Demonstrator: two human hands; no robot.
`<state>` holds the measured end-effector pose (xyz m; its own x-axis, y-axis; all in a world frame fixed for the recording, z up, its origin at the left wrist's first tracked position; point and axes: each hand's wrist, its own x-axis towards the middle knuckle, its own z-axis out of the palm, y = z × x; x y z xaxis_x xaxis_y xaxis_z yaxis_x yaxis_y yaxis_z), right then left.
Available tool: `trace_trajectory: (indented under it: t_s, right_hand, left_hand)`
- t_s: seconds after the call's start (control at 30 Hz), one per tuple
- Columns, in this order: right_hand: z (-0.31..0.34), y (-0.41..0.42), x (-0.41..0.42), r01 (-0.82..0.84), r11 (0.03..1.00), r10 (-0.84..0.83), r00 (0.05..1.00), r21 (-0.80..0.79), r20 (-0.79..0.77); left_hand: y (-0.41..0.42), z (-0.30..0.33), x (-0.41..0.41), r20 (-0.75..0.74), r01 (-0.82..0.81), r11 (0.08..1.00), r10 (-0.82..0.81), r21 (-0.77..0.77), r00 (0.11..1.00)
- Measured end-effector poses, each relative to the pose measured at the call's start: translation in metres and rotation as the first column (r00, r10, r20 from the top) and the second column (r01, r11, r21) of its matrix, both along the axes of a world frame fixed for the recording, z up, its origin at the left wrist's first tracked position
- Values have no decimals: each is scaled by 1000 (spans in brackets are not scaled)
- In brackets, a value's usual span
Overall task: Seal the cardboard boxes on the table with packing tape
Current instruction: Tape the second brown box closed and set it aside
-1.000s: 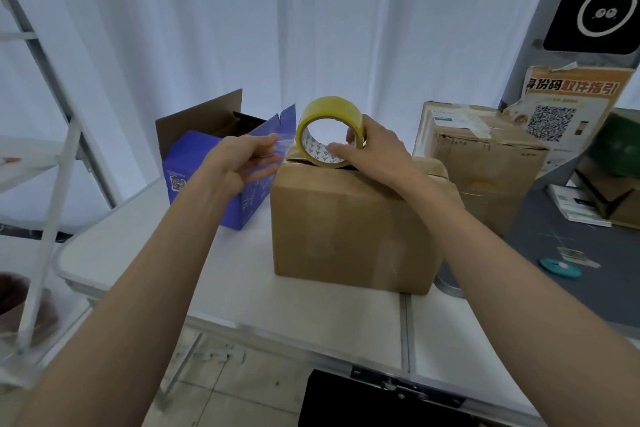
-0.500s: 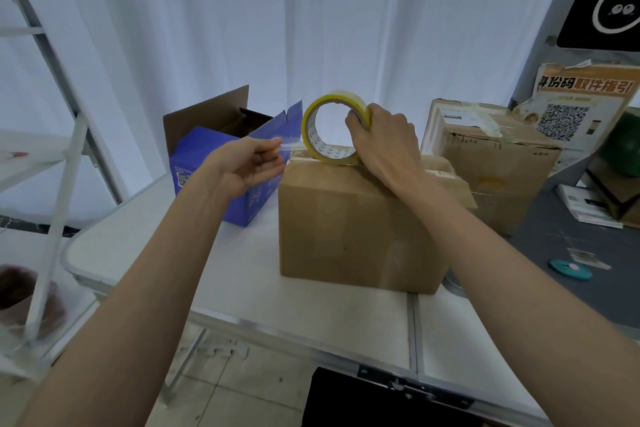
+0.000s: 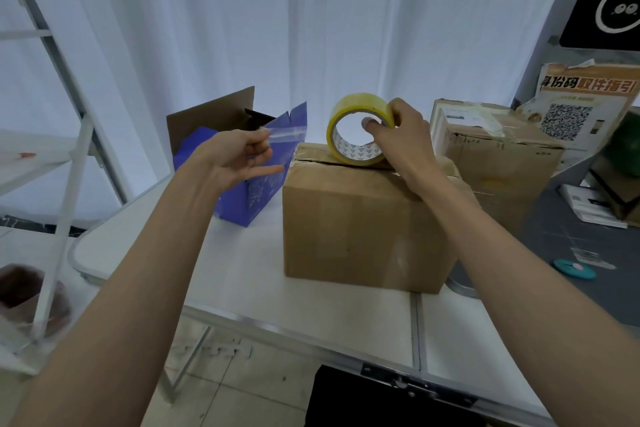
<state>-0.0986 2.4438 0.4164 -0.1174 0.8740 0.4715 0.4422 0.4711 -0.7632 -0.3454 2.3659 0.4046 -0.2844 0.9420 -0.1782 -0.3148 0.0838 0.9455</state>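
Right hand (image 3: 403, 137) gripping yellow packing-tape roll (image 3: 358, 130) upright on closed brown cardboard box (image 3: 363, 225), left hand (image 3: 235, 159) pinching clear tape strip (image 3: 287, 132), open blue cardboard box (image 3: 256, 163) just behind, taped brown carton (image 3: 498, 156) to the right.

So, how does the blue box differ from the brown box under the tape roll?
The blue box stands open with its flaps up; the brown box has its flaps folded shut. The blue box bears nothing on top, while the brown box carries the tape roll, gripped by the right hand. The blue box looks smaller. Both stand on the white table.
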Motion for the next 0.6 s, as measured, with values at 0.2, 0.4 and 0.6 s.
trace_trajectory:
  t_s: [0.2, 0.4, 0.6]
  right_hand:
    - [3, -4, 3, -69, 998, 69, 995, 14, -71]
    - [4, -7, -1, -71, 997, 74, 993, 36, -87]
    - [5, -11, -2, -45, 999, 48, 989, 25, -141]
  left_hand:
    - [-6, -19, 8, 26, 20, 999, -19, -36, 999]
    - [-5, -23, 6, 51, 40, 997, -37, -58, 998]
    - [-4, -29, 5, 98, 92, 993, -84, -75, 992]
